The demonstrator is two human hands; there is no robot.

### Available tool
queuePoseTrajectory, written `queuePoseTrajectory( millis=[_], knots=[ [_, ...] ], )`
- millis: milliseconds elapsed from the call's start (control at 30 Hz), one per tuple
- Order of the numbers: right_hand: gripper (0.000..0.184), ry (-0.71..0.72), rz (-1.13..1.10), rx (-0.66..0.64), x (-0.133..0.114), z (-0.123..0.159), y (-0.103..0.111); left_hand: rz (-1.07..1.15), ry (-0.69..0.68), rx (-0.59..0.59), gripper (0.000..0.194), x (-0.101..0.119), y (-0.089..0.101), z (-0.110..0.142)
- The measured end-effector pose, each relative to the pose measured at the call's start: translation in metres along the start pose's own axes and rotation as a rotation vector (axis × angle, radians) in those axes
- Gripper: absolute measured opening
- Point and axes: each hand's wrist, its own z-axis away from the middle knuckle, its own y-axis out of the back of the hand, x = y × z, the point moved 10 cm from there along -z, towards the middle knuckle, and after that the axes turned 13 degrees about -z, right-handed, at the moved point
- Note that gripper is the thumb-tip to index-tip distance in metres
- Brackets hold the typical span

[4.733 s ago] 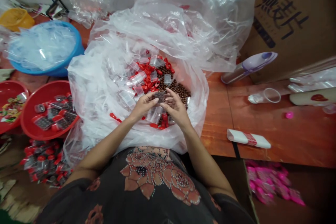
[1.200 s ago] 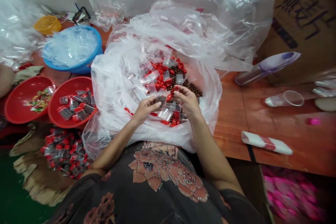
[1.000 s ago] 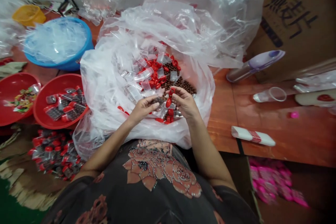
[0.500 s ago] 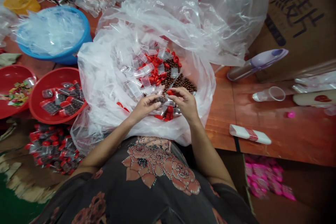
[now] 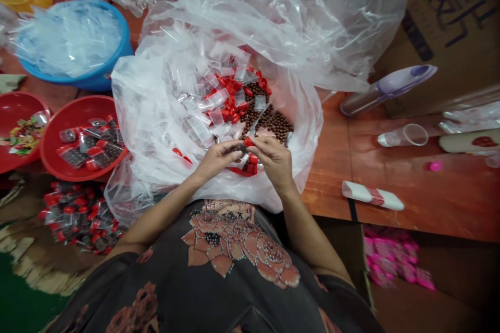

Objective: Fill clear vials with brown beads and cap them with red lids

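Note:
My left hand (image 5: pixel 219 160) is closed around a small clear bottle (image 5: pixel 239 148) with dark contents, held above the front of a big plastic bag. A red cap (image 5: pixel 248 142) is pinched in my right hand (image 5: pixel 273 160), right at the bottle's mouth; whether it is seated there I cannot tell. Beneath and beyond my hands, inside the opened bag (image 5: pixel 148 130), lie loose brown beads (image 5: pixel 277 126), a heap of red caps (image 5: pixel 230 88) and many clear empty bottles (image 5: pixel 201 130).
On the left stand a red bowl (image 5: pixel 58 166) of capped bottles, another red bowl (image 5: pixel 19 166) with colourful bits, and a blue basin (image 5: pixel 101 80) of clear plastic pieces. To the right are a flask (image 5: pixel 386 91), a clear cup (image 5: pixel 406 135) and a cardboard box (image 5: pixel 445 62).
My right hand has brought the red cap left against the bottle in my left hand. The view has shifted slightly.

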Motion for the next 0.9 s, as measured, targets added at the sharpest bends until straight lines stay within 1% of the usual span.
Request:
queuePoseTrajectory(
  millis=[100, 200, 267, 333, 400, 467, 567, 633, 700, 767, 833, 900],
  knots=[
    [0.023, -0.023, 0.03, -0.034, 0.006, 0.0, -0.004, -0.034, 0.001, -0.016, 0.035, 0.0, -0.001, 0.0],
    [0.031, 0.019, 0.084, -0.078, 0.007, 0.002, -0.011, 0.005, 0.013, -0.005, 0.034, 0.0, -0.003, 0.0],
    [0.046, 0.055, 0.142, -0.12, 0.008, 0.007, -0.02, 0.081, 0.023, 0.039, 0.033, -0.001, -0.003, 0.002],
    [0.065, 0.067, 0.204, -0.166, 0.014, 0.012, -0.028, 0.171, 0.061, 0.081, 0.034, -0.006, -0.005, 0.003],
    [0.077, 0.07, 0.25, -0.192, 0.019, 0.016, -0.034, 0.254, 0.112, 0.088, 0.038, -0.013, -0.009, 0.005],
    [0.08, 0.072, 0.273, -0.196, 0.022, 0.019, -0.036, 0.31, 0.154, 0.052, 0.046, -0.02, -0.016, 0.005],
    [0.074, 0.081, 0.261, -0.238, 0.02, 0.021, -0.041, 0.32, 0.195, 0.002, 0.054, -0.025, -0.024, 0.003],
    [0.072, 0.105, 0.227, -0.279, 0.016, 0.023, -0.045, 0.296, 0.21, 0.013, 0.06, -0.027, -0.025, 0.002],
    [0.074, 0.095, 0.181, -0.254, 0.016, 0.025, -0.042, 0.275, 0.208, 0.037, 0.063, -0.026, -0.024, 0.0],
    [0.074, 0.013, 0.097, -0.152, 0.024, 0.026, -0.032, 0.276, 0.191, 0.052, 0.061, -0.023, -0.023, 0.0],
    [0.064, -0.107, -0.044, -0.028, 0.038, 0.028, -0.022, 0.281, 0.169, 0.051, 0.055, -0.02, -0.023, -0.001],
    [0.051, -0.203, -0.185, 0.067, 0.048, 0.031, -0.017, 0.274, 0.159, 0.042, 0.052, -0.019, -0.023, -0.002]
  ],
)
